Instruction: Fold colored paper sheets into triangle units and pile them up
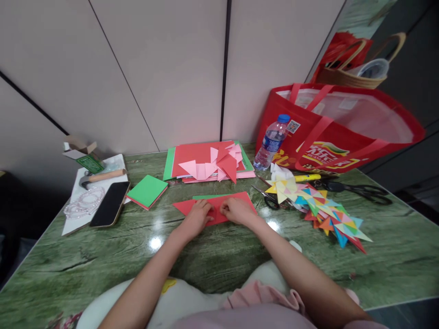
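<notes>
A red sheet of folding paper [217, 215] lies on the table in front of me, folded to a long shape with a pointed left end. My left hand [199, 214] rests on its left part with curled fingers pressing the paper. From the right, my right hand [237, 210] bends its fingers down onto the same sheet, close to the left fingertips. A thin strip of green paper [205, 197] shows behind its far edge. The fingertips partly hide the fold between the hands.
Behind the hands are stacked coloured sheets [197, 153] with pink folded pieces [202, 170]. Green square paper [147, 191] and a phone [110, 204] lie left. Rightward are scissors [270, 201], folded paper stars [322, 210], a water bottle [271, 144] and a red bag [308, 123].
</notes>
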Demonstrator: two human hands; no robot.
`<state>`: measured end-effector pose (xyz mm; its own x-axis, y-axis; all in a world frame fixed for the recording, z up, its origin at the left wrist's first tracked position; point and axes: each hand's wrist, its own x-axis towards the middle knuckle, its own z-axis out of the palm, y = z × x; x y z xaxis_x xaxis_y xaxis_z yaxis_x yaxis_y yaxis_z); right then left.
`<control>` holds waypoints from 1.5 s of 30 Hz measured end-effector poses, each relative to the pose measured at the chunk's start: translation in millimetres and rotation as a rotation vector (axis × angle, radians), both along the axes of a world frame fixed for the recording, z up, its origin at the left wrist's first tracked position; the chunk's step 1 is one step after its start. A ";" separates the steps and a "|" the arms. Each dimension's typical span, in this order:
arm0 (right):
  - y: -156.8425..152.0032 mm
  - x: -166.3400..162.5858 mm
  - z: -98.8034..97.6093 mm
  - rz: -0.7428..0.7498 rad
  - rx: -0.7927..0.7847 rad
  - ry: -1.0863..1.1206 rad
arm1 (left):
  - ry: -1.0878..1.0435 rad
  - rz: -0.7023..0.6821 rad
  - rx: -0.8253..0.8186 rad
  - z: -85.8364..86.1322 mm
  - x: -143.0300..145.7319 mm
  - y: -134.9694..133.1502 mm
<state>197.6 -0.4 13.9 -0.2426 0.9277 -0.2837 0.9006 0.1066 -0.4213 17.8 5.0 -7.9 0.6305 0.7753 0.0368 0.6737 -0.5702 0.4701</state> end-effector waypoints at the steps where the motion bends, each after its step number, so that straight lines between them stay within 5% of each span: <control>1: -0.7 1.7 2.6 -0.010 -0.021 -0.013 | -0.004 0.004 -0.005 0.7 0.0 -0.1; 10: -7.0 15.1 15.0 -0.051 -0.109 -0.199 | 0.094 0.030 -0.006 5.1 1.5 -3.3; 23: -16.6 26.7 13.1 0.073 -0.091 -0.180 | 0.206 0.039 -0.009 9.6 7.5 -9.3; 28: -14.0 14.8 4.0 0.100 -0.047 0.139 | 0.190 0.056 -0.020 5.8 7.0 -11.9; 36: -2.7 -5.6 4.7 -0.031 -0.068 0.013 | 0.174 0.019 -0.042 2.3 7.0 -9.5; 45: 21.7 -24.6 9.8 -0.059 -0.103 -0.023 | 0.294 0.030 -0.036 22.0 11.9 -17.8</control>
<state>172.9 21.3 23.7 -0.1804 0.9061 -0.3828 0.9138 0.0104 -0.4060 29.6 -12.7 14.1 0.5866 0.7914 -0.1718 0.8005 -0.5345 0.2712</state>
